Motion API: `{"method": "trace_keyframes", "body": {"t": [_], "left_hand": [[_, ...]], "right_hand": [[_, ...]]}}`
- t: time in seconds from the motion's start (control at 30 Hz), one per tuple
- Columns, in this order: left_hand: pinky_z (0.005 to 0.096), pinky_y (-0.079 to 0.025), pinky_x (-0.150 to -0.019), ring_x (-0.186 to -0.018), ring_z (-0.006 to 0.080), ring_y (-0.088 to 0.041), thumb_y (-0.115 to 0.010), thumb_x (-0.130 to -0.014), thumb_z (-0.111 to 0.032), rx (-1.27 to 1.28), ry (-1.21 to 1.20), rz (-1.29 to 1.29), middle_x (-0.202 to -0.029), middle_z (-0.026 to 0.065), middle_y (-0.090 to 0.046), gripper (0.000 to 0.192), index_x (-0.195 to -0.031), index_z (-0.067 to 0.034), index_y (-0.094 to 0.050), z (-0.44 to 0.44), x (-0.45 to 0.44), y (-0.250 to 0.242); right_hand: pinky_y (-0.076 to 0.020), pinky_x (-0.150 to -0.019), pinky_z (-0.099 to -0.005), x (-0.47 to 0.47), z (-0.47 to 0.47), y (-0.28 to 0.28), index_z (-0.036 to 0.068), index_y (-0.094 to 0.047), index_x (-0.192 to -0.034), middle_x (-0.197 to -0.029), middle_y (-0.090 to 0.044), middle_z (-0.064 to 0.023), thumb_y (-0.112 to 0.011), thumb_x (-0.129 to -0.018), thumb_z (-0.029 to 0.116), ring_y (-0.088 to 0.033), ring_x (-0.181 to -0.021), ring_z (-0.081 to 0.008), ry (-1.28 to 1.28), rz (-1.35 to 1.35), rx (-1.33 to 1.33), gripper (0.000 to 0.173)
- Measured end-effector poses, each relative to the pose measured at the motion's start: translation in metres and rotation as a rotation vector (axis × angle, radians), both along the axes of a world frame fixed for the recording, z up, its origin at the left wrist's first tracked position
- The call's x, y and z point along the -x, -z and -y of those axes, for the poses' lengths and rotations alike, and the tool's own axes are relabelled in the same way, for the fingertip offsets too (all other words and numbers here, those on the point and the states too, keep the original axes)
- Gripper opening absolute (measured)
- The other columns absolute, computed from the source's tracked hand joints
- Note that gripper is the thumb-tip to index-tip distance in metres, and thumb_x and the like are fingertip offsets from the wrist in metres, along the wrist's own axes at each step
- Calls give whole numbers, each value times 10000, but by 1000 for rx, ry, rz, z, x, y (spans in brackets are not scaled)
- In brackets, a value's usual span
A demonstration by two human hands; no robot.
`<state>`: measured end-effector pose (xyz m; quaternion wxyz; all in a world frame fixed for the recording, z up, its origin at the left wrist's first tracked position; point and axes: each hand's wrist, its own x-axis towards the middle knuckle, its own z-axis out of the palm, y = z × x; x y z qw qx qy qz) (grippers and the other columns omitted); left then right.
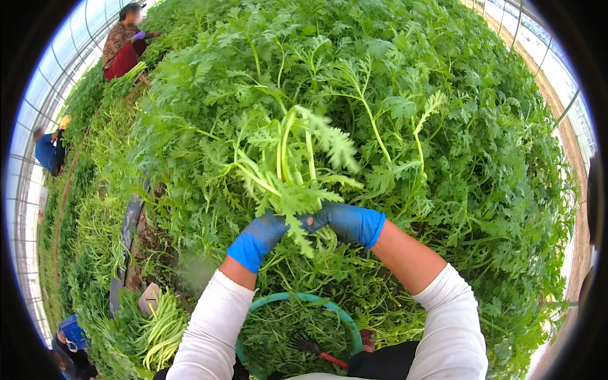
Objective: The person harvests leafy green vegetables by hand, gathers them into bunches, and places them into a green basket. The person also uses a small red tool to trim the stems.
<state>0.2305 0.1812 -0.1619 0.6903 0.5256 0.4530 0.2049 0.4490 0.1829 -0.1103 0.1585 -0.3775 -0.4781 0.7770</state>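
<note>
My left hand [263, 232] and my right hand [349, 222], both in blue gloves, meet around the lower stems of a bunch of leafy greens [287, 156]. The bunch, with pale stems and lobed leaves like crown daisy, stands up from my grip, and one leaf droops over the gloves. My fingers are partly hidden by the leaves. A bare bit of fingertip or thumb shows through one glove. Below my hands is a round tub with a green rim [354, 327], filled with loose greens. A hand tool with a red handle [333, 359] lies over those cuttings.
Dense growing greens [456, 156] spread ahead and right. A pile of cut stems [165, 327] lies at lower left, beside black plastic sheeting [127, 232]. One person [124, 45] crouches at upper left, another [47, 149] farther left. Greenhouse hoops [567, 109] line the sides.
</note>
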Motion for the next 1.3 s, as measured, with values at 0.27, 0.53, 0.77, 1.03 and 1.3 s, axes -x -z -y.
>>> {"method": "trace_keyframes", "body": {"t": [0.27, 0.53, 0.77, 1.03, 1.3], "left_hand": [[335, -507, -915, -1046, 242, -616, -776, -773, -140, 117, -188, 354, -1152, 132, -646, 517, -1228, 8, -581, 22, -15, -37], [453, -528, -896, -1059, 308, -602, -674, -794, -138, -23, -222, 917, -1034, 213, -651, 206, -927, -41, -550, 24, 4, -33], [337, -414, -612, -612, 163, -484, -626, -880, -266, 132, -536, 1065, -706, -1, -512, 205, -976, -115, -526, 38, -10, -51], [280, -358, -482, -464, 99, -419, -559, -951, -322, 177, -252, 1285, -613, -38, -486, 241, -855, -117, -477, 23, 19, -100], [283, -420, -462, -444, 107, -516, -585, -954, -248, 131, 33, 1492, -627, -24, -520, 228, -842, -135, -421, 33, 23, -78]], "right_hand": [[-403, -1049, -335, 13, 22, -9, 54, -469, -1367, -1330, -542, -86, -609, -869, 83, -497, -1233, -195, -14, -166, -187, 519], [-511, -694, -394, 54, 60, -6, -4, -626, -1025, -864, -669, -187, -638, -850, 295, -662, -783, -328, 128, 260, -352, 347], [-496, -646, -461, 43, 72, -3, 13, -634, -989, -803, -651, -216, -575, -873, 257, -632, -706, -389, 171, 298, -716, 277], [-505, -761, -462, 51, 118, -17, 49, -656, -1042, -897, -681, -178, -527, -920, 409, -653, -813, -366, -908, -10, -661, 401], [-499, -529, -265, 20, 16, -23, 2, -596, -1145, -876, -688, -89, -539, -961, 399, -633, -622, -148, 423, 14, -303, 441]]}}
